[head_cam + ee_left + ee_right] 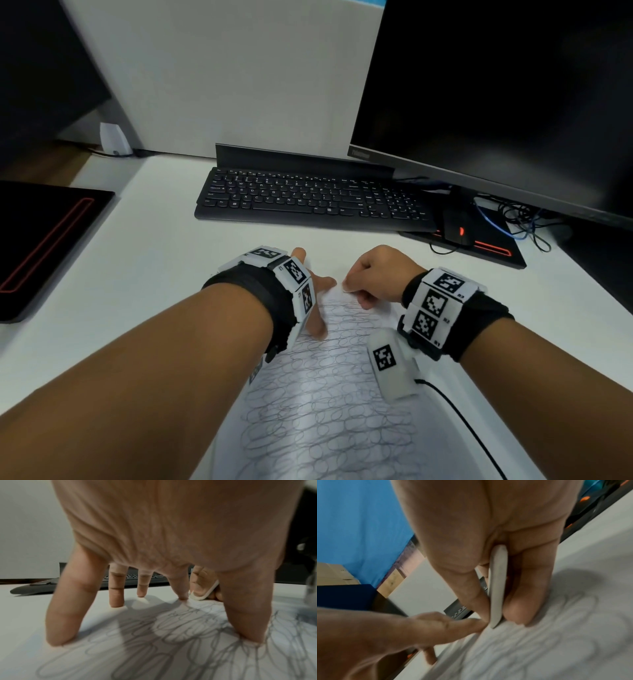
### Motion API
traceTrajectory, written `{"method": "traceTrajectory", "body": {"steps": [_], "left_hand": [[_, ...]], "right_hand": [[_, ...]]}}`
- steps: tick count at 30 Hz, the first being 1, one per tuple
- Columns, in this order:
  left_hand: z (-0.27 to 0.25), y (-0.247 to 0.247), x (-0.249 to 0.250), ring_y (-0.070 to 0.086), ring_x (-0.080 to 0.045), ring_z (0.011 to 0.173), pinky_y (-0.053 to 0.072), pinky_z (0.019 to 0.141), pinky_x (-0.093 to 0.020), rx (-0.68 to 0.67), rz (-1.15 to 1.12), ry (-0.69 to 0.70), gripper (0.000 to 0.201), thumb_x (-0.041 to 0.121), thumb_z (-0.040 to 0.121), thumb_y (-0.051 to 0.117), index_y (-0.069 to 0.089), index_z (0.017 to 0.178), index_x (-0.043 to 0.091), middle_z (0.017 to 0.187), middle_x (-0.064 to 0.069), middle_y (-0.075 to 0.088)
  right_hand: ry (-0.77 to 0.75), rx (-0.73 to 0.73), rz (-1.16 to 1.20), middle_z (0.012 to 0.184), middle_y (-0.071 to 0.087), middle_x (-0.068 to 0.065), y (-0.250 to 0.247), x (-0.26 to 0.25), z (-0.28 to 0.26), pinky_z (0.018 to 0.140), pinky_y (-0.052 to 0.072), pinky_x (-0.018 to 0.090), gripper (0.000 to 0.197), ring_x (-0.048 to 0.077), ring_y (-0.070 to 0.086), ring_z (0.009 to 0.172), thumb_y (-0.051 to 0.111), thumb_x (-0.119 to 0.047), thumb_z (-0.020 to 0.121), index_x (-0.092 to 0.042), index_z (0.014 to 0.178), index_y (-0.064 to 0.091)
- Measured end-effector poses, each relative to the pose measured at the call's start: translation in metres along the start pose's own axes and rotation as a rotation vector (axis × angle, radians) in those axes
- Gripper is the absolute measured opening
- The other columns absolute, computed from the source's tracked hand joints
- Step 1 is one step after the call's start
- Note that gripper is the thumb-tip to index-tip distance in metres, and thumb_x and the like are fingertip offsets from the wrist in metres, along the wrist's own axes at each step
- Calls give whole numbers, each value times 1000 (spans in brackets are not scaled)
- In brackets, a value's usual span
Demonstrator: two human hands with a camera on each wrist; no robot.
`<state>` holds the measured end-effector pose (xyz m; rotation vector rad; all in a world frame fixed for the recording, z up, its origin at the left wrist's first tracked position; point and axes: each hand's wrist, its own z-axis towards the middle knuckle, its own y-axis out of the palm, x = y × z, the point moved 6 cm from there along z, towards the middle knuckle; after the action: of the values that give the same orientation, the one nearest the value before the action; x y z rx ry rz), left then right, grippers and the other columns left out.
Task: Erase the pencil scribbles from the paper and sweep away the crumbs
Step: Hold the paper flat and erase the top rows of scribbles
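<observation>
Head view: a white sheet of paper (329,404) covered in grey pencil loops runs lengthwise from the person toward its far edge, where the right hand (380,274) pinches a thin white eraser (497,588); left hand (317,301) spread, fingertips pinning it to the white worktop (154,260).

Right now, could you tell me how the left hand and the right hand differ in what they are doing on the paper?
The left hand is spread, its straight fingertips pressing on the paper; the right hand is curled. The left hand holds nothing, while the right hand pinches a thin white eraser whose tip meets the sheet. Both hands sit close together at the far end of the paper, where the pencil scribbles remain.
</observation>
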<state>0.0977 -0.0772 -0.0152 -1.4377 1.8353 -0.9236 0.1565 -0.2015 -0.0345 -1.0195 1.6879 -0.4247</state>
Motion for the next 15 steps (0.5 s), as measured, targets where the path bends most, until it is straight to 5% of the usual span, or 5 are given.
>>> {"method": "traceTrajectory", "body": {"steps": [3, 8, 12, 15], "left_hand": [[-1, -2, 2, 29, -25, 113, 32, 83, -34, 10, 3, 14, 74, 54, 90, 58, 21, 152, 38, 135, -7, 33], [-3, -1, 3, 25, -31, 132, 37, 98, -40, 4, 30, 0, 74, 54, 91, 55, 17, 153, 38, 140, -9, 30], [-2, 0, 2, 30, -30, 126, 34, 85, -37, -3, 15, 16, 73, 54, 90, 57, 21, 152, 37, 136, -8, 32], [-3, 0, 2, 30, -30, 128, 37, 91, -38, 0, 23, 2, 75, 55, 90, 57, 18, 152, 40, 137, -8, 31]], "right_hand": [[-8, -63, 13, 73, 71, 16, 10, -2, -3, 82, 59, 40, 22, 19, 63, 63, 70, -13, 85, 8, 91, 70], [1, 1, 8, 81, 74, 20, 1, -1, 0, 83, 60, 44, 21, 21, 64, 63, 70, -13, 84, 7, 86, 71], [-3, -20, 30, 77, 73, 18, 6, -1, -2, 81, 60, 43, 20, 21, 64, 63, 71, -11, 84, 8, 88, 71], [6, 15, 16, 81, 74, 20, 2, -1, 0, 82, 60, 44, 18, 21, 64, 63, 70, -12, 83, 6, 85, 72]]}}
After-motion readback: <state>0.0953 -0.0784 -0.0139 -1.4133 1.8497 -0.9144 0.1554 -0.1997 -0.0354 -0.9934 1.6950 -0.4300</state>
